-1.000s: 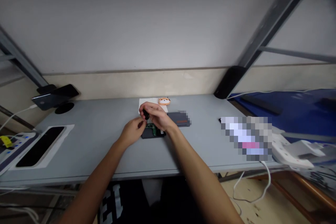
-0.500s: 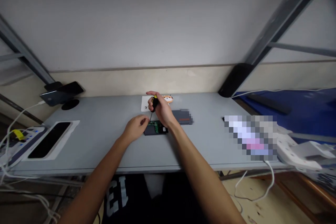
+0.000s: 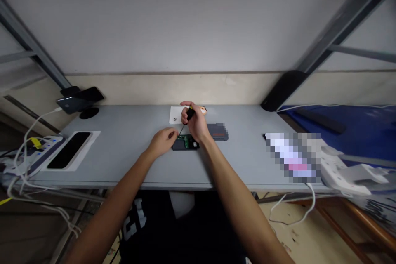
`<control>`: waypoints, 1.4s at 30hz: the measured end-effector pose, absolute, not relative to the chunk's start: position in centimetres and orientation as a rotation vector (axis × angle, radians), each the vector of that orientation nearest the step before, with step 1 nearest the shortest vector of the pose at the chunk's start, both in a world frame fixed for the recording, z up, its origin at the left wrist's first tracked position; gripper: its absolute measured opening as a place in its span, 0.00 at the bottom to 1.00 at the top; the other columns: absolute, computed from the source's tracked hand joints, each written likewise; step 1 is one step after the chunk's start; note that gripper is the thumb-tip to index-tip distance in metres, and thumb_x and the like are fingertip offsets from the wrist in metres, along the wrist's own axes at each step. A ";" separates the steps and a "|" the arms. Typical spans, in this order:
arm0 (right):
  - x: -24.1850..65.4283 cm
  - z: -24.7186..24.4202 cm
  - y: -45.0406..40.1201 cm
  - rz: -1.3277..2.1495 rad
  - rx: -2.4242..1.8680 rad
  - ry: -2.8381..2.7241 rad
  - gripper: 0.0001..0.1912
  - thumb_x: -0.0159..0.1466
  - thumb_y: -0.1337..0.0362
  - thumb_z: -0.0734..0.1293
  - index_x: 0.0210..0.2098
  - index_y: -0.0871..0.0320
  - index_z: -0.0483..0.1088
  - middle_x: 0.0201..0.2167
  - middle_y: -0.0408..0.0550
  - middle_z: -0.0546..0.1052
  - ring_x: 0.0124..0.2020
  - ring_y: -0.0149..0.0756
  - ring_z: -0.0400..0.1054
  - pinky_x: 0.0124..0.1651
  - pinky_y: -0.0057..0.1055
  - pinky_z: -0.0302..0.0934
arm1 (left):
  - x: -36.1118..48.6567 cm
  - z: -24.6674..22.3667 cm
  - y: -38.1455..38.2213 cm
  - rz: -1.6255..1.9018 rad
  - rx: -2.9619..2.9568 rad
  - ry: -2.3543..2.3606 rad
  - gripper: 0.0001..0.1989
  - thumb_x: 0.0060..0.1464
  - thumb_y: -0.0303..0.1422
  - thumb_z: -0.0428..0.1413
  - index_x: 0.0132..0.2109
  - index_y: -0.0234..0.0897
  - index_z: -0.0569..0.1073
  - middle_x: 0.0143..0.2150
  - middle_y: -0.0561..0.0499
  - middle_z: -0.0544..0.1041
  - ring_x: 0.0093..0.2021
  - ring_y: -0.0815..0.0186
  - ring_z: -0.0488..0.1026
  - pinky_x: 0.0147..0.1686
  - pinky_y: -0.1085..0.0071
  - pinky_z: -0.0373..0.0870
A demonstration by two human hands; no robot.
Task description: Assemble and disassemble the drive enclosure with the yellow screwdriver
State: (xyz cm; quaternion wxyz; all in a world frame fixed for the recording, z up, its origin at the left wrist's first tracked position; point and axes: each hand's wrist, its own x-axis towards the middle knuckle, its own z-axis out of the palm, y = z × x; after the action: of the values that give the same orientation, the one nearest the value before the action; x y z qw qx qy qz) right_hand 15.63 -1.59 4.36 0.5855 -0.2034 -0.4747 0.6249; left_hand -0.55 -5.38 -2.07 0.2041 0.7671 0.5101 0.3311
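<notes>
My right hand (image 3: 198,123) is wrapped round a screwdriver (image 3: 190,113) with a black and yellow handle, its index finger stretched out over the top. The thin shaft slants down to the left, and its tip ends at the far left corner of an opened dark device with a green circuit board (image 3: 186,142). My left hand (image 3: 163,140) rests at the device's left end, thumb and fingers pinched close to the tip. What they pinch, if anything, is hidden. Beyond the right wrist lies a dark grey cover (image 3: 217,131).
A white paper (image 3: 175,114) bearing small dark screws (image 3: 175,119) lies behind my hands, beside an orange-and-white item (image 3: 203,110). On the left are a phone (image 3: 70,150), a power strip (image 3: 46,152) and a phone on a stand (image 3: 81,100). A black cylinder (image 3: 283,90) stands back right.
The screwdriver leans further to the right at its handle, with its tip still at the board's far left corner. My view has shifted slightly; both hands stay at the device.
</notes>
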 end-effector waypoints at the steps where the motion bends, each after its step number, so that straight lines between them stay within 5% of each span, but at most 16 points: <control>1: 15.6 4.3 -1.6 1.443 -0.485 -1.114 0.21 0.64 0.42 0.67 0.42 0.52 0.72 0.25 0.38 0.64 0.23 0.29 0.57 0.28 0.29 0.54 | -0.5 -2.1 -5.4 0.925 2.140 1.422 0.12 0.66 0.33 0.49 0.40 0.39 0.78 0.40 0.50 0.81 0.39 0.63 0.75 0.40 0.71 0.68; 7: 15.3 3.8 -1.5 1.362 -0.517 -1.170 0.23 0.60 0.41 0.72 0.32 0.52 0.66 0.30 0.41 0.71 0.28 0.30 0.65 0.33 0.30 0.59 | -0.5 -2.1 -5.3 0.930 2.148 1.413 0.12 0.66 0.33 0.49 0.40 0.39 0.78 0.39 0.51 0.81 0.37 0.64 0.74 0.39 0.71 0.66; 13: 15.1 3.9 -1.5 1.406 -0.498 -1.148 0.27 0.60 0.35 0.69 0.31 0.52 0.63 0.21 0.35 0.57 0.21 0.27 0.49 0.25 0.28 0.47 | -0.5 -1.8 -5.5 0.905 2.145 1.436 0.12 0.65 0.32 0.49 0.40 0.39 0.78 0.39 0.50 0.81 0.37 0.64 0.74 0.38 0.71 0.67; 18: 15.3 4.1 -1.3 1.441 -0.493 -1.140 0.22 0.64 0.40 0.67 0.39 0.53 0.71 0.26 0.39 0.65 0.24 0.29 0.58 0.30 0.30 0.56 | -0.5 -1.8 -5.5 0.909 2.152 1.429 0.12 0.66 0.33 0.49 0.39 0.39 0.77 0.37 0.50 0.80 0.36 0.64 0.74 0.39 0.71 0.67; 23: 15.2 3.6 -1.0 1.273 -0.559 -1.149 0.23 0.60 0.42 0.73 0.31 0.52 0.62 0.25 0.37 0.69 0.25 0.28 0.63 0.31 0.28 0.58 | -0.6 -1.9 -5.5 0.908 2.158 1.435 0.11 0.65 0.32 0.50 0.37 0.39 0.75 0.34 0.52 0.78 0.33 0.65 0.71 0.34 0.72 0.64; 26: 14.8 3.3 -0.9 1.302 -0.524 -1.108 0.26 0.59 0.42 0.73 0.31 0.51 0.57 0.21 0.33 0.63 0.20 0.27 0.56 0.26 0.27 0.53 | -0.5 -1.9 -5.5 0.908 2.161 1.433 0.11 0.65 0.32 0.49 0.38 0.39 0.75 0.34 0.52 0.78 0.33 0.65 0.71 0.35 0.72 0.64; 30: 14.5 3.4 -1.0 1.341 -0.473 -1.105 0.23 0.64 0.38 0.67 0.38 0.51 0.67 0.20 0.34 0.59 0.19 0.26 0.50 0.23 0.28 0.45 | -0.5 -1.9 -5.5 0.919 2.165 1.426 0.11 0.65 0.31 0.49 0.38 0.39 0.75 0.35 0.52 0.79 0.35 0.65 0.72 0.36 0.72 0.64; 33: 14.7 3.6 -1.1 1.422 -0.424 -1.110 0.24 0.68 0.39 0.63 0.45 0.54 0.73 0.24 0.39 0.65 0.21 0.27 0.55 0.25 0.29 0.50 | -0.5 -2.0 -5.4 0.927 2.167 1.418 0.11 0.65 0.32 0.49 0.38 0.39 0.76 0.36 0.52 0.79 0.36 0.65 0.73 0.37 0.72 0.65; 36: 14.8 3.6 -1.0 1.412 -0.465 -1.103 0.22 0.67 0.42 0.65 0.40 0.56 0.75 0.26 0.41 0.68 0.24 0.27 0.60 0.28 0.29 0.56 | -0.6 -2.1 -5.4 0.928 2.166 1.412 0.12 0.66 0.33 0.49 0.38 0.39 0.76 0.35 0.52 0.79 0.35 0.65 0.73 0.37 0.71 0.65; 42: 14.5 3.4 -1.0 1.361 -0.506 -1.056 0.21 0.59 0.47 0.75 0.34 0.53 0.64 0.31 0.40 0.75 0.29 0.30 0.70 0.35 0.30 0.65 | -0.7 -2.2 -5.4 0.922 2.156 1.410 0.12 0.67 0.34 0.49 0.39 0.39 0.76 0.36 0.52 0.79 0.35 0.65 0.72 0.37 0.71 0.64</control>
State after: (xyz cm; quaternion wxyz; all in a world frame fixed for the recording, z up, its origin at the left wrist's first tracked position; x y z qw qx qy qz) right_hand 14.46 -0.96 3.37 0.6233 -0.2205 -0.4600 0.5927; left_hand -0.66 -5.38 -2.17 0.2013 0.7718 0.5048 0.3300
